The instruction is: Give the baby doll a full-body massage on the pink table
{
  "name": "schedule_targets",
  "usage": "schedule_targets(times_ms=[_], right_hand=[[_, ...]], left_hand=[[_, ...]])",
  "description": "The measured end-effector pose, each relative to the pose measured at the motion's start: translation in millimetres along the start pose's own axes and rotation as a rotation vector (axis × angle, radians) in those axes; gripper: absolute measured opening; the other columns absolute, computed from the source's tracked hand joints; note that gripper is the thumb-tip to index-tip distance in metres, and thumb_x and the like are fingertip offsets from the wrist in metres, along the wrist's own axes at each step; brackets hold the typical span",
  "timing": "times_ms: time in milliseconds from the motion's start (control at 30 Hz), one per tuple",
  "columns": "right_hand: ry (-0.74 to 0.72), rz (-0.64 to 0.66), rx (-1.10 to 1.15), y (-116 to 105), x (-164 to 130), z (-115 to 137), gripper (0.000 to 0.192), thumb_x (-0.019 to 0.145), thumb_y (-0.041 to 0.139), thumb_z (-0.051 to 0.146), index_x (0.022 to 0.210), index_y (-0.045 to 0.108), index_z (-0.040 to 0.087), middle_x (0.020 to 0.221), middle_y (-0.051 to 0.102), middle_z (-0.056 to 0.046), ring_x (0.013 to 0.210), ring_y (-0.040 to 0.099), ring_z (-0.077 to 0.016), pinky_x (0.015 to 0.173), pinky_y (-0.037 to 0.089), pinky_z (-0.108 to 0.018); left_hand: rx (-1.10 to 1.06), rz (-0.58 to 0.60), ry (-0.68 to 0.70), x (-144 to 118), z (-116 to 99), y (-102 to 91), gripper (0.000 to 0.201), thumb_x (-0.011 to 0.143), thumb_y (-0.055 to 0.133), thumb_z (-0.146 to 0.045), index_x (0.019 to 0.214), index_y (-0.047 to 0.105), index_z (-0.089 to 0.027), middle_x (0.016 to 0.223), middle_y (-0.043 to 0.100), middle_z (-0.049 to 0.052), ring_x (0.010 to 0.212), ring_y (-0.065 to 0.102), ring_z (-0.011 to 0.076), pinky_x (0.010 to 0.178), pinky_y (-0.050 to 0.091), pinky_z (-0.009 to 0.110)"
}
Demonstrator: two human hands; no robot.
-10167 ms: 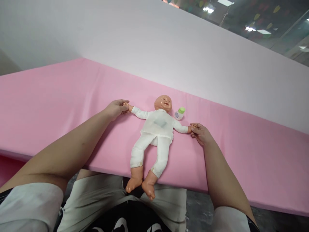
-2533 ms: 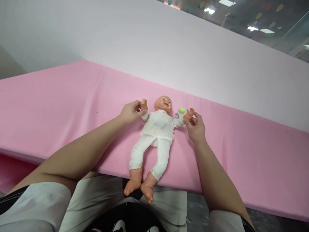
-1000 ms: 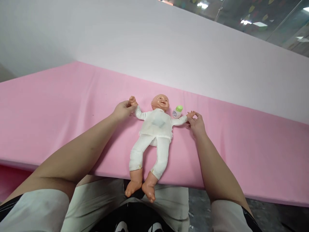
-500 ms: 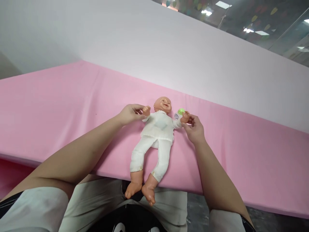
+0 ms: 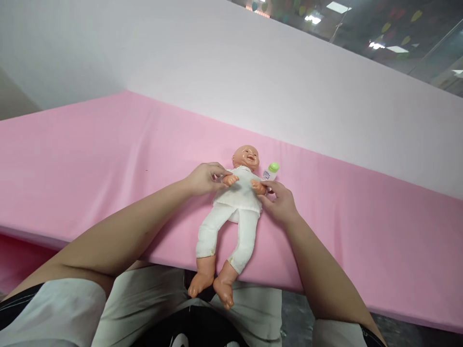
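A baby doll in a white cloth top and trousers lies on its back, its feet sticking out past the near edge of the pink surface. My left hand is closed on the doll's forearm at the left of the picture. On the other side, my right hand pinches the other forearm near the wrist. Both doll hands rest over its chest, a small gap between them. Beside the doll's shoulder, just beyond my right hand, is a small white bottle with a green cap, its lower end partly hidden.
Pink covering spreads over the bench to both sides, with a few creases. A pale wall rises behind it, topped by a glass pane with reflected lights. My lap is against the near edge.
Both my hands have moved inward, bringing the doll's arms from spread at its sides to over its chest. More of the green-capped bottle shows now.
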State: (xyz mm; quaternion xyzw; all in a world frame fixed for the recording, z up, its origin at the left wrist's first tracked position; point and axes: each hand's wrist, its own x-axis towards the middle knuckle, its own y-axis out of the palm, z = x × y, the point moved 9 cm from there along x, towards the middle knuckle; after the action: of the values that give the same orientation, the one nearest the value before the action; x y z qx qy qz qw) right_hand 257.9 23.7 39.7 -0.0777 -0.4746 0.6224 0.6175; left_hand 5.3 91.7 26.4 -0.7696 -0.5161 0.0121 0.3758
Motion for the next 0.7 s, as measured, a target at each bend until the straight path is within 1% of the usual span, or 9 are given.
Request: schedule_targets(times_ms=[133, 233, 300, 367, 433, 500, 567, 633, 700], right_hand=[[0.265, -0.288, 0.190, -28, -2, -51, 0.052, 0.087, 0.078, 0.044, 0.133, 0.067, 0.026, 0.120, 0.078, -0.008, 0.103, 0.074, -0.0244, 0.087, 0.062, -0.040], [0.391, -0.413, 0.284, -44, -6, -90, 0.064, 0.088, 0.077, 0.051, 0.143, 0.057, 0.024, 0.115, 0.079, -0.008, 0.098, 0.075, -0.0214, 0.088, 0.062, -0.037], [0.512, -0.422, 0.339, -46, -10, -120, 0.071, 0.088, 0.075, 0.056, 0.146, 0.051, 0.022, 0.109, 0.079, -0.007, 0.091, 0.076, -0.0201, 0.081, 0.063, -0.035], [0.654, -0.354, 0.354, -40, -15, -148, 0.073, 0.084, 0.078, 0.058, 0.141, 0.052, 0.020, 0.097, 0.078, -0.005, 0.072, 0.072, -0.0178, 0.064, 0.061, -0.030], [0.729, -0.255, 0.306, -32, -18, -167, 0.070, 0.080, 0.081, 0.055, 0.135, 0.056, 0.020, 0.093, 0.077, -0.003, 0.058, 0.065, -0.0138, 0.053, 0.056, -0.027], [0.753, -0.195, 0.269, -27, -19, -176, 0.068, 0.079, 0.082, 0.051, 0.135, 0.056, 0.021, 0.095, 0.077, -0.003, 0.054, 0.063, -0.0123, 0.050, 0.055, -0.026], [0.757, -0.190, 0.276, -26, -19, -178, 0.071, 0.080, 0.081, 0.050, 0.139, 0.052, 0.023, 0.097, 0.077, -0.003, 0.058, 0.067, -0.0144, 0.051, 0.058, -0.028], [0.732, -0.234, 0.296, -29, -17, -172, 0.074, 0.082, 0.079, 0.052, 0.144, 0.048, 0.024, 0.100, 0.077, -0.004, 0.068, 0.073, -0.0179, 0.055, 0.062, -0.030], [0.644, -0.291, 0.293, -35, -13, -153, 0.075, 0.084, 0.077, 0.054, 0.146, 0.046, 0.025, 0.109, 0.078, -0.007, 0.080, 0.076, -0.0205, 0.063, 0.065, -0.034]], left_hand=[[-0.101, -0.186, -0.181, 1, 29, -24.1, 0.038, 0.078, 0.076, -0.044, 0.107, 0.079, -0.020, 0.092, 0.075, 0.003, 0.077, 0.066, 0.0187, 0.071, 0.052, 0.029], [-0.174, -0.322, -0.315, 0, 57, -42.3, 0.030, 0.077, 0.075, -0.040, 0.097, 0.076, -0.018, 0.087, 0.075, 0.003, 0.079, 0.067, 0.0206, 0.071, 0.051, 0.030], [-0.165, -0.368, -0.430, -2, 77, -51.0, 0.024, 0.075, 0.075, -0.038, 0.088, 0.075, -0.018, 0.083, 0.075, 0.004, 0.076, 0.068, 0.0221, 0.070, 0.050, 0.032], [-0.132, -0.361, -0.552, -5, 96, -54.9, 0.019, 0.073, 0.074, -0.037, 0.077, 0.072, -0.018, 0.077, 0.074, 0.006, 0.072, 0.067, 0.0237, 0.068, 0.049, 0.034], [-0.093, -0.325, -0.643, -7, 109, -54.9, 0.018, 0.072, 0.075, -0.036, 0.070, 0.070, -0.019, 0.073, 0.074, 0.008, 0.068, 0.067, 0.0248, 0.066, 0.048, 0.036], [-0.064, -0.308, -0.672, -8, 114, -54.7, 0.019, 0.071, 0.076, -0.037, 0.069, 0.069, -0.020, 0.073, 0.074, 0.009, 0.066, 0.066, 0.0251, 0.065, 0.047, 0.036], [-0.066, -0.316, -0.636, -6, 110, -54.5, 0.020, 0.071, 0.077, -0.038, 0.072, 0.070, -0.020, 0.075, 0.074, 0.008, 0.069, 0.067, 0.0249, 0.066, 0.048, 0.036], [-0.081, -0.329, -0.564, -4, 99, -53.7, 0.022, 0.073, 0.076, -0.041, 0.078, 0.071, -0.019, 0.079, 0.074, 0.007, 0.072, 0.067, 0.0243, 0.068, 0.048, 0.035], [-0.117, -0.341, -0.477, -2, 83, -51.8, 0.026, 0.074, 0.076, -0.042, 0.085, 0.073, -0.019, 0.084, 0.074, 0.006, 0.076, 0.067, 0.0232, 0.070, 0.049, 0.034]])
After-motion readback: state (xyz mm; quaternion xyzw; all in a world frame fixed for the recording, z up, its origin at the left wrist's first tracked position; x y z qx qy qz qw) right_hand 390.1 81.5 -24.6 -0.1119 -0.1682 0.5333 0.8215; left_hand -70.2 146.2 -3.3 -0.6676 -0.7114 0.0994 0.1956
